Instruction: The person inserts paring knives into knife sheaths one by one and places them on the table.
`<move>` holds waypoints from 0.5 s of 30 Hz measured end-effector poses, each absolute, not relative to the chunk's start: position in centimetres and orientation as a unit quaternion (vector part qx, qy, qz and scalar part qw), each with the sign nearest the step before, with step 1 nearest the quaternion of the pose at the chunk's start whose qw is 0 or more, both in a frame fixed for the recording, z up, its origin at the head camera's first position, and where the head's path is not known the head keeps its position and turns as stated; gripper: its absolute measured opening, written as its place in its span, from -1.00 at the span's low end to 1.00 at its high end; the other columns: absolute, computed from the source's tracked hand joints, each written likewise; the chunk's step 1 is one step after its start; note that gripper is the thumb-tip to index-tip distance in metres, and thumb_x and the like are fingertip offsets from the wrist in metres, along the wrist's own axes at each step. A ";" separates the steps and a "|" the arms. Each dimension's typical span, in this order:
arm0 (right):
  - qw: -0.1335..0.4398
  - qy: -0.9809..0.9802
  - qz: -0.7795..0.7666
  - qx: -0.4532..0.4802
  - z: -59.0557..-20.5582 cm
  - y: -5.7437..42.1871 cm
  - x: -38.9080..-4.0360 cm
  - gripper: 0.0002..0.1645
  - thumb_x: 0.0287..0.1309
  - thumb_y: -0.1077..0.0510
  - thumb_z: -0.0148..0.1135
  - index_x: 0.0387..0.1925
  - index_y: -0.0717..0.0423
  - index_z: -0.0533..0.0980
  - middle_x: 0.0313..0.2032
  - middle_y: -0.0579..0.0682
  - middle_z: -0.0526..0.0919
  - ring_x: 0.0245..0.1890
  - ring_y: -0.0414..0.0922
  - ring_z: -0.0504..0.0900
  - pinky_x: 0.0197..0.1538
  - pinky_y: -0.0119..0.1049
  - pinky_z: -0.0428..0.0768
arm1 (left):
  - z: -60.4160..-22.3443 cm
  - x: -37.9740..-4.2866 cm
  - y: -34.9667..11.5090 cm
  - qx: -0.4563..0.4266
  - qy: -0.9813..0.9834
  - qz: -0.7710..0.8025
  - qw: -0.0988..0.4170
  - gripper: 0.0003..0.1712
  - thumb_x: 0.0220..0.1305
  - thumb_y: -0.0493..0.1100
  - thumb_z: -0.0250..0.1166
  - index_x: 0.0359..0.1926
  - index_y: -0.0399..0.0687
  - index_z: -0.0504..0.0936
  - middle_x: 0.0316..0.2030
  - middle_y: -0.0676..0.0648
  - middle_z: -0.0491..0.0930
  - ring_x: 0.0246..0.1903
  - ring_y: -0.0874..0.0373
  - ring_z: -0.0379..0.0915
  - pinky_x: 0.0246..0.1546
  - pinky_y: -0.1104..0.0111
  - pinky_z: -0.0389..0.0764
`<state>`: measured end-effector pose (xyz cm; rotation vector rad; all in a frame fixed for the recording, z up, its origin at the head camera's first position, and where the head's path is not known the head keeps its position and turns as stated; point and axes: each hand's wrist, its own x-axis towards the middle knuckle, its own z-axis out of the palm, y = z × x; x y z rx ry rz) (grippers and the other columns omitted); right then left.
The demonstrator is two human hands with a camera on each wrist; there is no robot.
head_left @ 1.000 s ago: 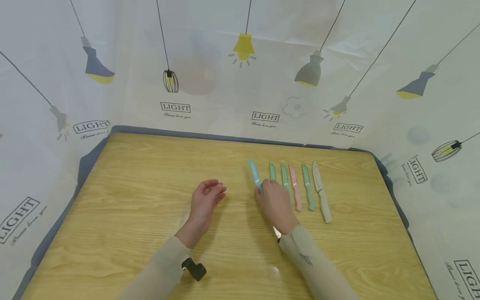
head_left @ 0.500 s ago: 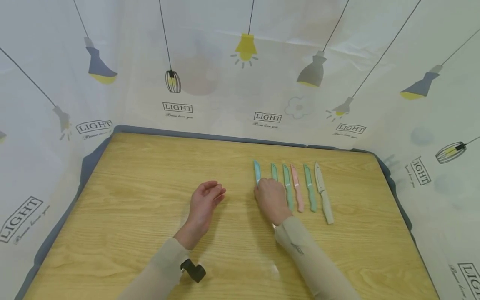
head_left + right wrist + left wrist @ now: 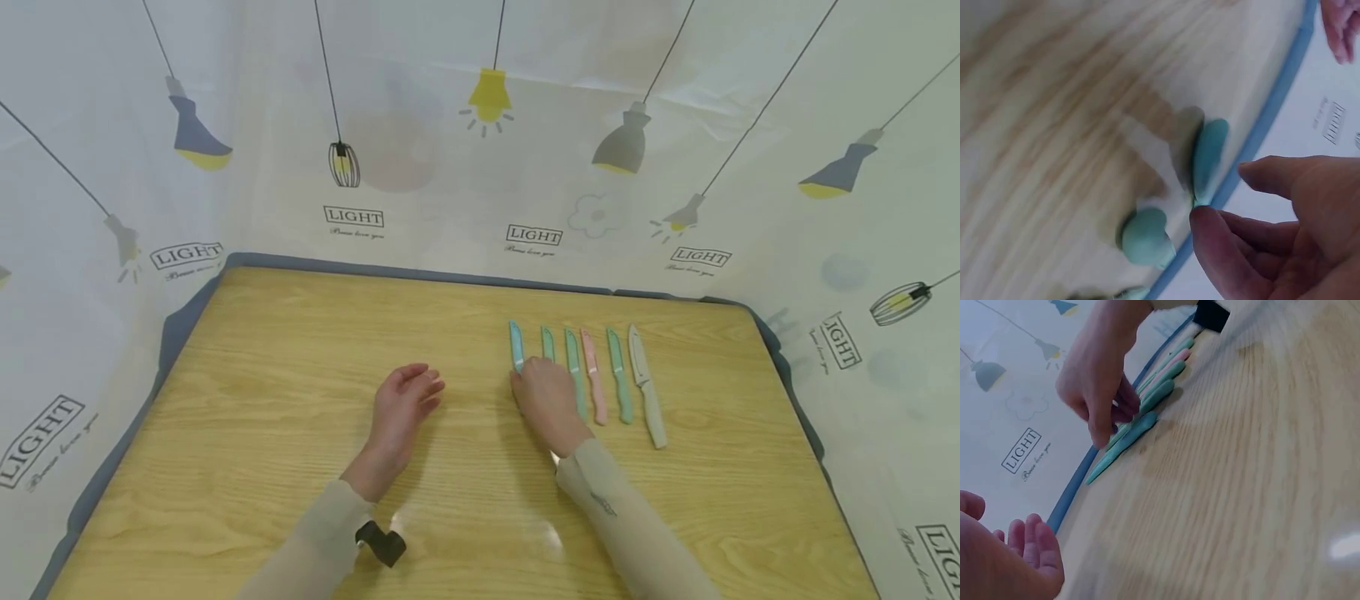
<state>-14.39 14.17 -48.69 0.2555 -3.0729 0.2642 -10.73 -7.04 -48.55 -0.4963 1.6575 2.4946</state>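
Near the left end of a row of knives, my right hand [image 3: 550, 404] hovers over the blue knife [image 3: 517, 343], covering its handle in the head view. In the right wrist view, the thumb and index finger of my right hand [image 3: 1285, 225] stand apart, with the index fingertip right at the blue knife's handle [image 3: 1211, 153]. The blue knife [image 3: 1127, 444] lies on the table in the left wrist view. My left hand [image 3: 397, 417] is held to the left with loosely bent fingers, holding nothing.
Right of the blue knife lie a green knife [image 3: 548, 342], a second green knife [image 3: 574, 358], a pink knife [image 3: 592, 367], another green knife [image 3: 619, 379] and a cream knife [image 3: 648, 396]. A printed curtain [image 3: 450, 208] surrounds the wooden table [image 3: 300, 350].
The blue knife, tilted in my right hand one second ago, has moved slightly right and down onto the table, straighter alongside the row. The thumb and finger have parted. My left hand shifted slightly left.
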 end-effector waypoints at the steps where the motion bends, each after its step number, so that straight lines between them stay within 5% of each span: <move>1: 0.026 -0.992 0.095 0.079 -48.5 14.4 -14.1 -0.59 0.35 0.02 0.10 -0.53 0.23 0.50 -0.64 0.00 0.47 -0.72 -0.16 0.40 -0.76 -0.36 0.41 | -48.5 -10.8 -7.3 -0.159 0.559 0.812 0.052 -0.55 0.35 -0.23 0.17 0.17 -0.39 0.34 0.07 -0.36 0.49 0.01 -0.13 0.51 0.14 0.01 0.47; 6: 0.049 -0.987 0.135 0.072 -47.2 16.2 -12.5 -0.45 0.36 -0.12 0.03 0.00 0.31 0.53 -0.23 0.15 0.62 -0.43 -0.04 0.60 -0.51 -0.21 0.62 | -48.1 -10.8 -8.9 -0.093 0.668 0.738 0.036 -0.49 0.39 -0.12 0.14 0.22 -0.35 0.37 0.08 -0.25 0.55 0.07 -0.11 0.48 0.14 0.00 0.45; 15: 0.079 -0.970 0.208 0.098 -46.2 22.2 -10.9 -0.27 0.42 -0.22 -0.14 0.21 0.34 0.39 0.09 0.26 0.49 0.07 0.20 0.47 0.04 0.11 0.53 | -47.2 -10.9 -13.7 0.075 0.894 0.441 0.006 -0.22 0.40 0.25 0.00 0.44 -0.12 0.22 0.39 -0.15 0.23 0.35 -0.13 0.12 0.29 -0.06 0.25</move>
